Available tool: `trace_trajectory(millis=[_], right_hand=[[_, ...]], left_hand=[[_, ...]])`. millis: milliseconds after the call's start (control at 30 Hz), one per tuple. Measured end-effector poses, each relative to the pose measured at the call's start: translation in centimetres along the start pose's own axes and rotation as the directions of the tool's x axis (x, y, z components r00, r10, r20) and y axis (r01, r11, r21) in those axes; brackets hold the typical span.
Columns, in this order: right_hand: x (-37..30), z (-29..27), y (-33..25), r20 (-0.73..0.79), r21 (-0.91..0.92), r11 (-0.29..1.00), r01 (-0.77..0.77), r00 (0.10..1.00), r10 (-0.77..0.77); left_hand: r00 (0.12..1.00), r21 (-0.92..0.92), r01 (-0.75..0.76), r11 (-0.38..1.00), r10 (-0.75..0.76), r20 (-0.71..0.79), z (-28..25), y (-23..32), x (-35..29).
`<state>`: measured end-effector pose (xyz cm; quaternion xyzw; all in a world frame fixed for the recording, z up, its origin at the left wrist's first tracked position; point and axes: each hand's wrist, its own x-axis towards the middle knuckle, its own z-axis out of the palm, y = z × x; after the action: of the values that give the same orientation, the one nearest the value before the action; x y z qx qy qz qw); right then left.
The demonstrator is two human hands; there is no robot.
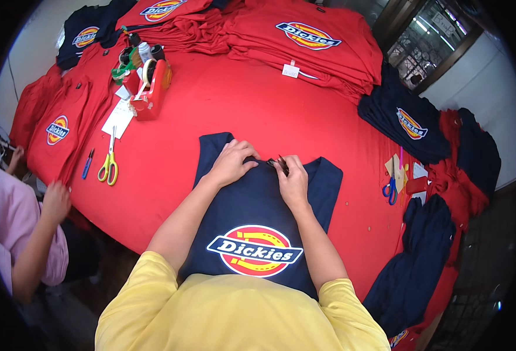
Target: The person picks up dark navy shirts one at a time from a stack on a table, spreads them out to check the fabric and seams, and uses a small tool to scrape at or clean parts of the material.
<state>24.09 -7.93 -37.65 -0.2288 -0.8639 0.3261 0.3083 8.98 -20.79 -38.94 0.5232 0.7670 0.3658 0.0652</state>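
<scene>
A navy T-shirt [243, 202] with a large red, yellow and white printed emblem lies spread out in front of me, its neckline at the far end. My left hand [233, 164] is closed on the collar edge, thumb and fingers pinching the fabric. Just to the right, my right hand [293, 181] grips a small dark pointed tool [283, 165] by the same collar. Most of the tool is hidden by the fingers, so its exact kind is unclear.
Yellow-handled scissors [109, 166], a blue pen-like tool [87, 164] and a red tape dispenser [152, 92] lie left on the red-covered table [223, 99]. Folded red shirts [304, 52] are stacked behind; navy shirts [407, 117] and blue-handled scissors [390, 188] are right. A co-worker's hand [56, 202] is left.
</scene>
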Motion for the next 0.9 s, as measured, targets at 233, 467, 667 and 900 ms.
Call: trace_trajectory(millis=[233, 467, 667, 900], right_hand=[[0.3, -0.8, -0.5, 0.217, 0.07, 0.997, -0.021, 0.976, 0.005], [1.6, 3.0, -0.4, 0.139, -0.072, 0.987, 0.143, 0.981, -0.132], [1.5, 4.0, -0.1, 0.089, -0.168, 0.942, 0.291, 0.956, -0.28], [2.8, 2.9, 0.9, 0.137, 0.073, 0.974, -0.212, 0.97, 0.201]], left_hand=[[0.987, 0.009, 0.067, 0.998, -0.068, 0.148, -0.6, -0.5, 0.7], [0.989, -0.01, 0.066, 0.998, -0.064, 0.133, 0.0, -0.9, 1.0], [0.985, -0.044, 0.111, 0.993, -0.104, 0.14, 0.1, -1.8, 1.2], [0.975, -0.073, 0.155, 0.985, -0.141, 0.173, -0.8, -0.6, 1.4]])
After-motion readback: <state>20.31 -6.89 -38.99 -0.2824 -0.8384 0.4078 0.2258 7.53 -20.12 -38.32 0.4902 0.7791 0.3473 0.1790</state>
